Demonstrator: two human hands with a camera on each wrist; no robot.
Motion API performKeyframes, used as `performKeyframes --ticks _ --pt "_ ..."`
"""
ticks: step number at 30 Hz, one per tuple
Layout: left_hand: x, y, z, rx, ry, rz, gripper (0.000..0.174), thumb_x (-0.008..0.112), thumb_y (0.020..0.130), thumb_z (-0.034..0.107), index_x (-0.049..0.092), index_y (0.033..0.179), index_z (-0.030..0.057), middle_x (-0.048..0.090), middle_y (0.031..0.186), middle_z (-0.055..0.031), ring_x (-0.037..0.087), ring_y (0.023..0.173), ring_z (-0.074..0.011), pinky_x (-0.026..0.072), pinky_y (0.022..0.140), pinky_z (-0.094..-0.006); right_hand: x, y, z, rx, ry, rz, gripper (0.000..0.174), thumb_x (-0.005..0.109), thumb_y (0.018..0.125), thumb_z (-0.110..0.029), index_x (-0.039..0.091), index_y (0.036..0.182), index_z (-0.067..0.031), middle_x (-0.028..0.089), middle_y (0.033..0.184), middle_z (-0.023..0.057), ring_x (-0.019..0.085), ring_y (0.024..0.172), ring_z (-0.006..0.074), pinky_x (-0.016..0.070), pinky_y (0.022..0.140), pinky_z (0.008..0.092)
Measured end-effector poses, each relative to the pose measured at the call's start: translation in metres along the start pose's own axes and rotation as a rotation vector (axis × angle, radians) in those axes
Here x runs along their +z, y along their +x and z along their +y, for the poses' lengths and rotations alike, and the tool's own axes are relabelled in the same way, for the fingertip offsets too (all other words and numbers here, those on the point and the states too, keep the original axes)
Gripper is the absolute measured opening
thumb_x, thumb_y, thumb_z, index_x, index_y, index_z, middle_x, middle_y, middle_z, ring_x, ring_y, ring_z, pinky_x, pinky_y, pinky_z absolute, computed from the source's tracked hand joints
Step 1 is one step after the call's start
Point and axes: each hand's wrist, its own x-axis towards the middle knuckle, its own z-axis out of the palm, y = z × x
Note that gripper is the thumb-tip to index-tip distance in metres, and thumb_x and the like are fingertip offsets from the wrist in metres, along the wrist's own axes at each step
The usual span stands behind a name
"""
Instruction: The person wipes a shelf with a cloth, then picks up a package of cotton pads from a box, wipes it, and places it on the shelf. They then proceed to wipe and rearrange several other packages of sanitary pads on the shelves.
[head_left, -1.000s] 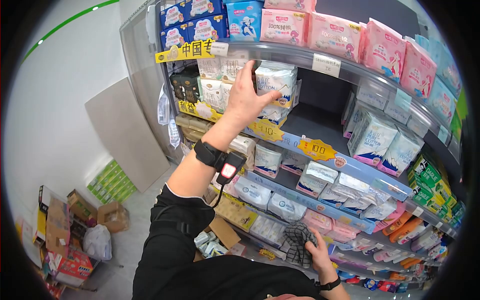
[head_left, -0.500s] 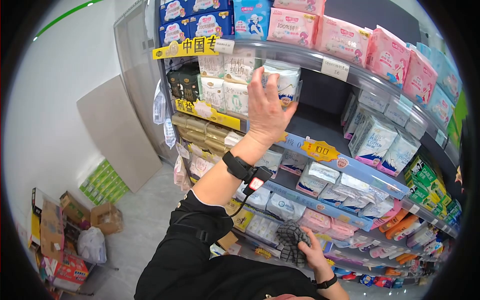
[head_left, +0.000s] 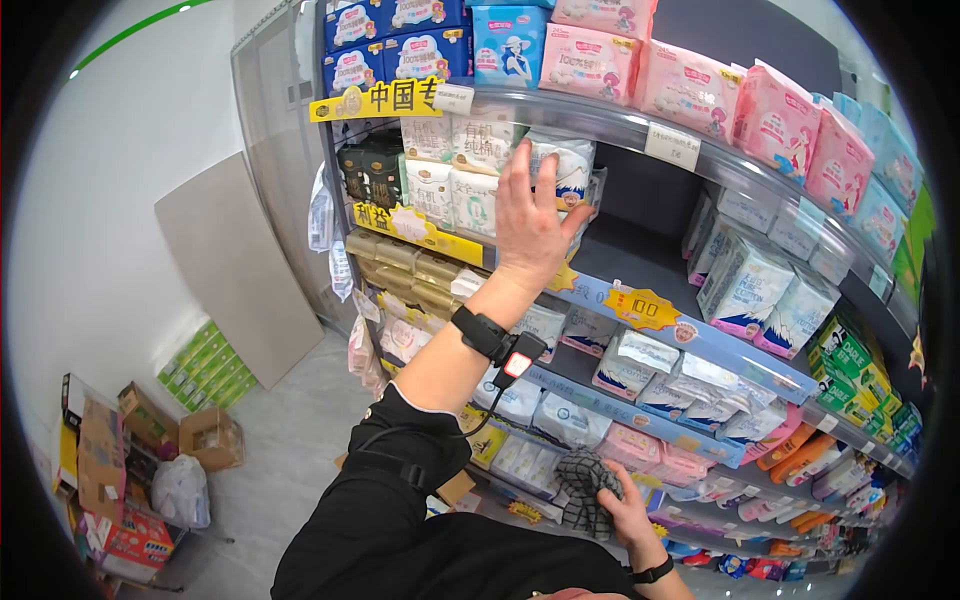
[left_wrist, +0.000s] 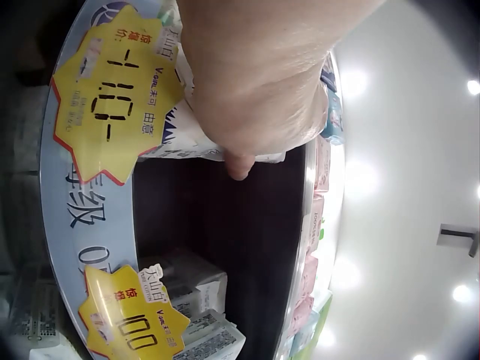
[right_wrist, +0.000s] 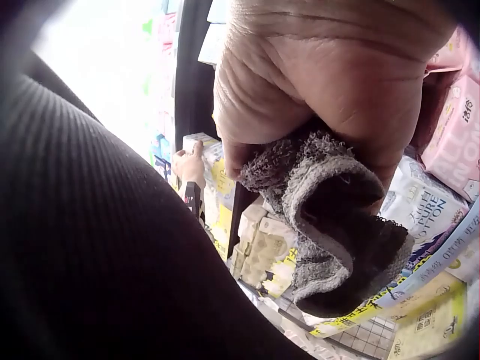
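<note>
My left hand (head_left: 535,225) reaches up to the shelf, long fingers laid over the front of a stack of white sanitary pad packs (head_left: 574,172) with a blue mountain print. Its thumb sticks out at the stack's right side. In the left wrist view, the back of the left hand (left_wrist: 255,82) hides most of the stack. Low by the body, my right hand (head_left: 630,508) grips a crumpled grey checked cloth (head_left: 583,490). The right wrist view shows the cloth (right_wrist: 322,217) hanging in folds below the palm.
White cotton pad packs (head_left: 475,200) stand directly left of the stack. A dark shelf board (head_left: 640,250) runs right to more packs (head_left: 750,285). Pink packs (head_left: 690,85) line the shelf above. Yellow price tags (head_left: 643,308) front the shelf edge. Cardboard boxes (head_left: 210,437) lie on the floor at left.
My left hand has moved right and slightly down, from beside the stack to over its front. My right hand keeps its hold on the cloth, almost still.
</note>
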Motion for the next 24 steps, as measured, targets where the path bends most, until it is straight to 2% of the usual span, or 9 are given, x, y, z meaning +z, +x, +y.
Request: performKeyframes --ticks 7,12,15,16,17,19,21,23,24 --pt "-0.019 -0.008 0.009 0.062 -0.012 -0.018 0.069 0.077 0.068 0.016 0.045 0.128 0.0041 0.036 0.138 -0.0217 0.038 0.125 -0.0404 0.0308 0.103 -0.0513 -0.006 -0.004 0.003 0.014 0.004 0.023 0.055 0.063 0.088 -0.005 0.04 0.138 -0.0046 0.055 0.126 0.0093 0.053 0.113 0.0176 0.0425 0.097 0.0326" --pt "-0.023 -0.005 0.013 0.277 0.041 -0.124 0.057 0.075 0.067 0.015 0.056 0.12 0.0051 0.045 0.134 -0.0191 0.038 0.129 -0.0382 0.0298 0.105 -0.0503 -0.005 0.0 0.005 -0.026 -0.006 -0.004 0.054 0.062 0.088 -0.007 0.04 0.138 -0.0041 0.055 0.125 0.0088 0.052 0.114 0.017 0.0414 0.098 0.0323" --pt "-0.029 -0.008 0.015 0.272 -0.04 -0.108 0.054 0.075 0.067 0.014 0.057 0.118 0.005 0.047 0.132 -0.0182 0.039 0.129 -0.0364 0.029 0.106 -0.0514 -0.002 -0.001 0.004 -0.016 -0.018 0.002 0.053 0.063 0.088 -0.008 0.041 0.137 -0.0036 0.055 0.125 0.0083 0.052 0.113 0.0164 0.0409 0.098 0.0319" --pt "-0.037 -0.007 0.017 0.245 -0.099 -0.079 0.049 0.074 0.068 0.009 0.059 0.115 0.0043 0.048 0.13 -0.0181 0.045 0.124 -0.0353 0.0358 0.102 -0.0481 -0.002 -0.002 0.003 0.006 -0.027 -0.001 0.053 0.063 0.088 -0.009 0.041 0.136 -0.0034 0.055 0.124 0.0081 0.052 0.113 0.0162 0.0408 0.098 0.0317" --pt "-0.044 -0.011 0.018 0.243 -0.123 -0.086 0.049 0.074 0.068 0.009 0.059 0.115 0.0043 0.048 0.13 -0.0181 0.045 0.124 -0.0353 0.0358 0.102 -0.0481 -0.003 -0.003 0.002 0.009 -0.021 0.024 0.053 0.063 0.088 -0.009 0.041 0.136 -0.0034 0.055 0.124 0.0081 0.052 0.113 0.0162 0.0408 0.098 0.0317" --pt "-0.058 -0.02 0.017 0.158 -0.337 -0.102 0.041 0.072 0.07 0.002 0.061 0.109 0.0024 0.055 0.121 -0.0178 0.056 0.11 -0.0341 0.0468 0.09 -0.0403 -0.005 -0.002 0.003 -0.033 -0.044 -0.015 0.054 0.065 0.088 -0.012 0.042 0.136 -0.0035 0.054 0.124 0.0071 0.05 0.114 0.0154 0.0403 0.099 0.031" --pt "-0.073 -0.03 0.015 0.172 -0.423 -0.169 0.029 0.069 0.071 -0.004 0.063 0.099 0.0005 0.063 0.1 -0.0165 0.064 0.089 -0.0314 0.0518 0.073 -0.0343 -0.009 -0.003 0.005 -0.041 -0.038 0.019 0.054 0.067 0.087 -0.014 0.044 0.134 -0.004 0.053 0.123 0.0055 0.049 0.113 0.0143 0.0396 0.098 0.0302" --pt "-0.088 -0.045 0.01 0.197 -0.45 -0.279 0.02 0.068 0.072 -0.006 0.063 0.091 -0.0001 0.064 0.082 -0.0138 0.064 0.073 -0.0295 0.051 0.063 -0.0342 -0.01 -0.006 0.0 -0.065 -0.044 -0.002 0.054 0.069 0.084 -0.013 0.046 0.132 -0.0045 0.053 0.12 0.004 0.049 0.112 0.0134 0.0394 0.097 0.0293" --pt "-0.096 -0.056 0.008 0.187 -0.462 -0.286 0.02 0.068 0.072 -0.006 0.063 0.091 -0.0001 0.064 0.082 -0.0138 0.064 0.073 -0.0295 0.051 0.063 -0.0342 -0.01 -0.007 -0.003 -0.071 -0.023 0.011 0.052 0.071 0.082 -0.011 0.048 0.127 -0.0052 0.053 0.117 0.0027 0.05 0.108 0.0124 0.04 0.095 0.0282"
